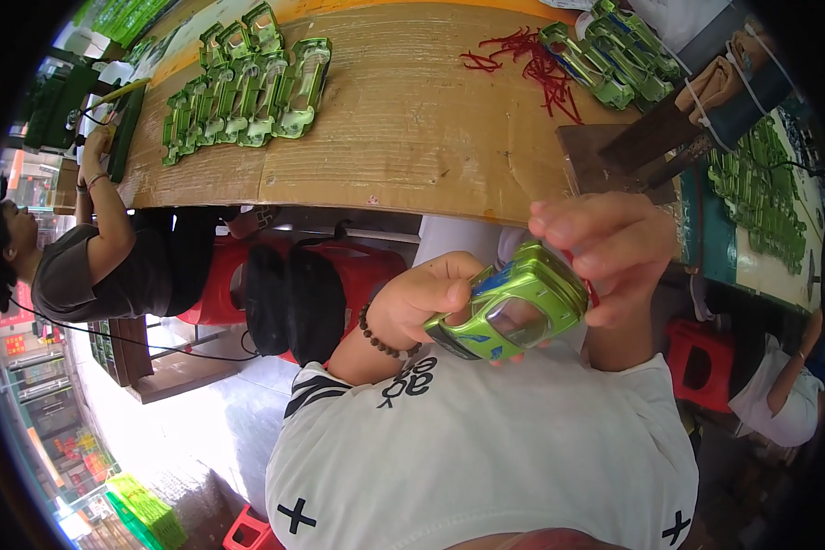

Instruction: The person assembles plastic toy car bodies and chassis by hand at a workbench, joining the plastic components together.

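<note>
My left hand [422,298], with a beaded bracelet at the wrist, grips a shiny green toy car shell [521,314] by its left end, in front of my chest. The shell has clear windows and blue markings, and its far side looks layered; whether several are stacked I cannot tell. At its right end, my right hand [614,243] has its fingers bent and closed round a short piece of red cord [593,294]. Part of that cord is hidden by the fingers. Loose red cords [545,69] lie in a tangle on the table.
Rows of green car shells [247,87] lie on the cardboard-covered table [385,110]. More shells [614,55] sit far right, beside a dark metal post [651,137]. One person [92,257] works at left, another [779,385] at right. Red stools [367,284] stand below.
</note>
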The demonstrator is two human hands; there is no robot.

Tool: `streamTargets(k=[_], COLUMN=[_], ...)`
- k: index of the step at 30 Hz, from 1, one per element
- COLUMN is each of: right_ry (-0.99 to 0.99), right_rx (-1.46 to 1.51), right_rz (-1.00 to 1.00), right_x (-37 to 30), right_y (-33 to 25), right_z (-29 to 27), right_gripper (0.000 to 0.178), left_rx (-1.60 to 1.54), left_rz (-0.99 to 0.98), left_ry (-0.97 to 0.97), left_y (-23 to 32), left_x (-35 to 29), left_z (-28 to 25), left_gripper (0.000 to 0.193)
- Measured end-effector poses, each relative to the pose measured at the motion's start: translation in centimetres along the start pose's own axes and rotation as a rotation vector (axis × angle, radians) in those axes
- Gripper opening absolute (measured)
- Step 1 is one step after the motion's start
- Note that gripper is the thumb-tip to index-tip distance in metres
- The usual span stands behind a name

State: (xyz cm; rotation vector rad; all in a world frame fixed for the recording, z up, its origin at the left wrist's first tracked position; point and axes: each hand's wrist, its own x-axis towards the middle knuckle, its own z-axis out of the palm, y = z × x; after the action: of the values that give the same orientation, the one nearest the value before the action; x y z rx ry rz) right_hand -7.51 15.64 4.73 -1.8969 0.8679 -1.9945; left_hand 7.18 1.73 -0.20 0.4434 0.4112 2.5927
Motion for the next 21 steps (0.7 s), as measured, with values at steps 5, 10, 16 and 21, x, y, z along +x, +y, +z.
streamTargets(k=[5, 10, 16, 21], right_ry=[-0.059, -0.061, -0.052, 0.051], right_rx=[0.01, -0.055, -0.084, -0.677], right_rz=[0.021, 0.057, 0.068, 0.074], right_x=[-0.7, -0.9, -1.2, -0.7], right_y=[0.3, 0.1, 0.9, -0.6], right_z=[-0.2, 0.0, -0.2, 0.7], right_gripper=[0.041, 0.04, 0.038, 0.033], left_rx=[-0.206, -0.36, -0.48, -0.252], left_rz=[-0.115, -0.121, -0.081, 0.038], left_ry=[-0.091, -0.127, -0.209, -0.038], left_y=[-0.4, -1.1, -1.9, -1.0], left_x=[0.5, 0.5, 0.7, 0.1], left_z=[-1.5, -1.9, -2.3, -1.9], left_gripper=[0.067, 0.075, 0.071, 0.065])
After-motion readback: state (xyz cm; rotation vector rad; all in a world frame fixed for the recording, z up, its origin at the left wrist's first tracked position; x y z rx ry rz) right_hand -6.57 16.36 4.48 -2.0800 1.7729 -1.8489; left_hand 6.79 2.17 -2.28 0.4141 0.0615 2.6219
